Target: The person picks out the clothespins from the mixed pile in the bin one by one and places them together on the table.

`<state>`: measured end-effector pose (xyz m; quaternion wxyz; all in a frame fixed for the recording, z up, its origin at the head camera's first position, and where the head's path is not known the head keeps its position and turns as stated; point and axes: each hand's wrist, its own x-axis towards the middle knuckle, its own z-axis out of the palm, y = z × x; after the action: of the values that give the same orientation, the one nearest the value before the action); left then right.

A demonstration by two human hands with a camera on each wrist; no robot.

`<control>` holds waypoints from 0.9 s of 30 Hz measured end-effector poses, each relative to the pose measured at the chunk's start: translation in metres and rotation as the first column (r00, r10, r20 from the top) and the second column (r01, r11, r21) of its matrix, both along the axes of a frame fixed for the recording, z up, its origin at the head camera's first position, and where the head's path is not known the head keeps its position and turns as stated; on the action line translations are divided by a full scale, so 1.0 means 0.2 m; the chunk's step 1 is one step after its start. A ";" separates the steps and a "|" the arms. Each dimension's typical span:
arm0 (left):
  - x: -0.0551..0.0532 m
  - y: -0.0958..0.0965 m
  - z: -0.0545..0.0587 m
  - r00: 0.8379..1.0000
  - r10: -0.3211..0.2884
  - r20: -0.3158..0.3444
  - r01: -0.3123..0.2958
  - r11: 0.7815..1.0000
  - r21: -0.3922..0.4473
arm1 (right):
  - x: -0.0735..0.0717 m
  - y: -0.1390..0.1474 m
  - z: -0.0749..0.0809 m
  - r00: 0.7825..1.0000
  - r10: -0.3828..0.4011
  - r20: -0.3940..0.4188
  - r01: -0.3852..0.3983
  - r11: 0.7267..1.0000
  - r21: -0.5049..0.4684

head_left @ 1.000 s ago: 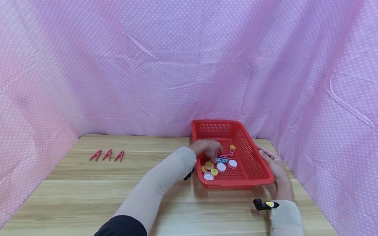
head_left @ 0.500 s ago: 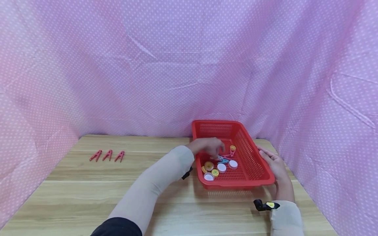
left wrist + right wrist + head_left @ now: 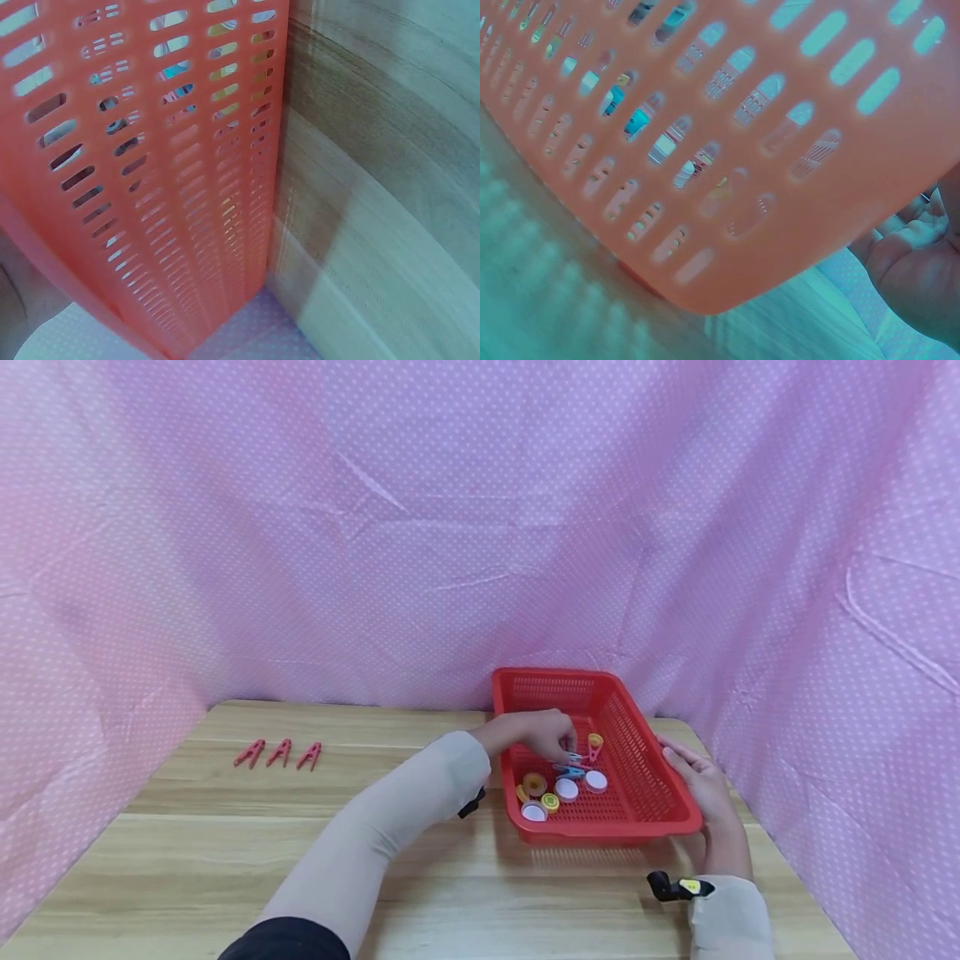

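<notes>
My left hand [image 3: 550,734] reaches over the left rim of a red plastic basket [image 3: 645,828], fingers bent down among the clothespins. At its fingertips lies a pale blue clothespin [image 3: 573,757]; whether they pinch it is hidden. A brighter blue clothespin [image 3: 571,772] and a pink clothespin [image 3: 595,752] lie close by. White caps [image 3: 567,790] and yellow caps [image 3: 550,802] gather toward the basket's near end. My right hand [image 3: 701,785] grips the basket's right side by the rim; in the right wrist view the hand [image 3: 922,270] shows beside the slotted wall.
Three red clothespins [image 3: 280,752] stand in a row at the table's left. The basket is on the right of the wooden table [image 3: 225,852], its far end near a pink dotted curtain [image 3: 420,610].
My left hand has shifted slightly right inside the basket, its fingers drawing closer together. The pale blue clothespin has moved right with them. My right hand stays on the basket.
</notes>
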<state>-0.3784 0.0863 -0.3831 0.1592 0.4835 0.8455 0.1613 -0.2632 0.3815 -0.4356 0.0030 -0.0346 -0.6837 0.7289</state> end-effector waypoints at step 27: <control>0.14 -0.17 0.14 0.993 -0.056 -0.108 0.065 0.995 0.078 | 0.00 -0.01 -0.01 1.000 0.000 -0.019 0.000 1.000 -0.021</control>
<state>-0.3509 0.0527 -0.3559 0.0994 0.5229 0.8303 0.1650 -0.2622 0.3803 -0.4367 0.0091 -0.0276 -0.6759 0.7365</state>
